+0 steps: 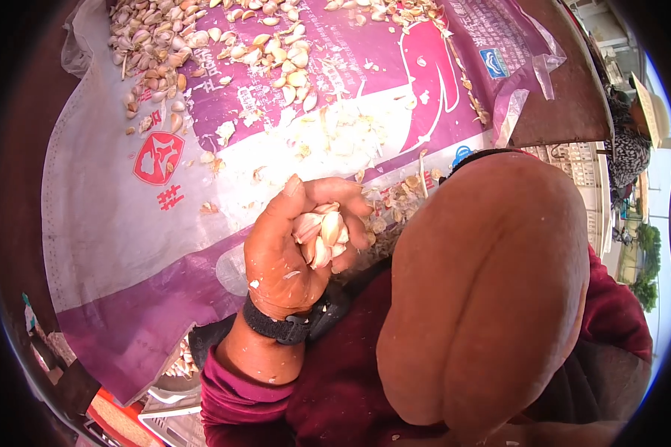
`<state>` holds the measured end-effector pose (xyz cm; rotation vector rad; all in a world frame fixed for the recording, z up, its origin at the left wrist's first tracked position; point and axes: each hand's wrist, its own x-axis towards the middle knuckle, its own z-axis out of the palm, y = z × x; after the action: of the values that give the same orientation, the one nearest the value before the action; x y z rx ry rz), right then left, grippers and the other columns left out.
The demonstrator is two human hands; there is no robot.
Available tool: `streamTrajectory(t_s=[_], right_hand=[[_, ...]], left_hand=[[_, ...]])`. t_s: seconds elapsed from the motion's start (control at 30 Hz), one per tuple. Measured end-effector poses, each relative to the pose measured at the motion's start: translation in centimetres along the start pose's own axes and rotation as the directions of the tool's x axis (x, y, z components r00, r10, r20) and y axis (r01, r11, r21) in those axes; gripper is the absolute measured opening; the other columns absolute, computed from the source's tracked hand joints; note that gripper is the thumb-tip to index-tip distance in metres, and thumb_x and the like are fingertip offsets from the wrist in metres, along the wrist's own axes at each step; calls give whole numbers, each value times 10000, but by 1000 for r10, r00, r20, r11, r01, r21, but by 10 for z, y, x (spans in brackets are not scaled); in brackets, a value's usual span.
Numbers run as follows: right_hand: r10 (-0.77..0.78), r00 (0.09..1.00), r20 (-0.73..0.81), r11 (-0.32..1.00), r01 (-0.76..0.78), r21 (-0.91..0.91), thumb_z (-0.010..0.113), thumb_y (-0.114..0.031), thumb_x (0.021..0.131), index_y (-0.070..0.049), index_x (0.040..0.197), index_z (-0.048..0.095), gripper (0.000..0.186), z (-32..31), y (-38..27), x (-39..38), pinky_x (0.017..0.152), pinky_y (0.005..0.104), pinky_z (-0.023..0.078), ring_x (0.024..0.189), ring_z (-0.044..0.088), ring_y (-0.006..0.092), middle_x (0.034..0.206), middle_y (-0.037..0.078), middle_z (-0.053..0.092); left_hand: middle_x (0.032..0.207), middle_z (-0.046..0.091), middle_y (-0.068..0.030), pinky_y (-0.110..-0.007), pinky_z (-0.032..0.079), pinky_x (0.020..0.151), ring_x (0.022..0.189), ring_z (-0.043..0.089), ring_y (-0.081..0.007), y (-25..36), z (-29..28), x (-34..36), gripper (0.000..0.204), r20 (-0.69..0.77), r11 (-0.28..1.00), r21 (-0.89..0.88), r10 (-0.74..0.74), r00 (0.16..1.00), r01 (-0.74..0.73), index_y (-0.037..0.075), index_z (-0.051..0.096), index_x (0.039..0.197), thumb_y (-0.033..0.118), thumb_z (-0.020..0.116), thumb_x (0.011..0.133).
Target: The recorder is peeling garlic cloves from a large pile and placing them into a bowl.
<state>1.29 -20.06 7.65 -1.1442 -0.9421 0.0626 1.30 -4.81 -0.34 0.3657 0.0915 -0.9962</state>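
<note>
My left hand (287, 253), with a black watch strap on the wrist, is closed around a cluster of pale garlic cloves (326, 232) held just above a purple and white woven sack (119, 246). My thumb points up beside the cloves and my fingers curl over them from the right. My right forearm (492, 290), bare below a dark red sleeve, fills the right foreground. It bends toward the left hand, and its hand is hidden.
Loose garlic cloves (201, 45) lie scattered across the sack's far part, with papery skins (335, 134) in the middle. A brown table surface (566, 89) shows at the top right. Another person in a hat (641, 123) stands far right. A container with garlic (177, 365) sits at the lower left.
</note>
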Motion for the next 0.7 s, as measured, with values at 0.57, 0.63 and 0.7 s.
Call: streamTrajectory(t_s=[0.57,0.63,0.7], right_hand=[[673,678,-295,-326,-86,-941,606,-95,745,-57,860,669,137,-199,112,35,583,391,524,668,654,255,684,144,643],[701,656,-282,-351,-27,-936,680,-84,689,-28,834,662,156,-196,119,34,584,372,523,687,668,256,718,140,657],[729,632,-264,-367,35,-929,755,-73,634,1,808,655,214,-183,118,34,584,354,522,706,681,257,751,137,671]], left_hand=[[835,596,-203,-206,338,373,560,519,-168,5,-6,-1,404,114,998,17,62,992,-64,-100,556,989,277,429,919],[823,598,-197,-207,341,378,565,524,-162,6,-7,-1,400,81,997,21,67,994,-69,-98,558,981,274,424,922],[817,602,-165,-210,353,399,590,542,-156,6,-7,-2,356,23,996,62,57,998,-59,-56,572,959,271,436,923]])
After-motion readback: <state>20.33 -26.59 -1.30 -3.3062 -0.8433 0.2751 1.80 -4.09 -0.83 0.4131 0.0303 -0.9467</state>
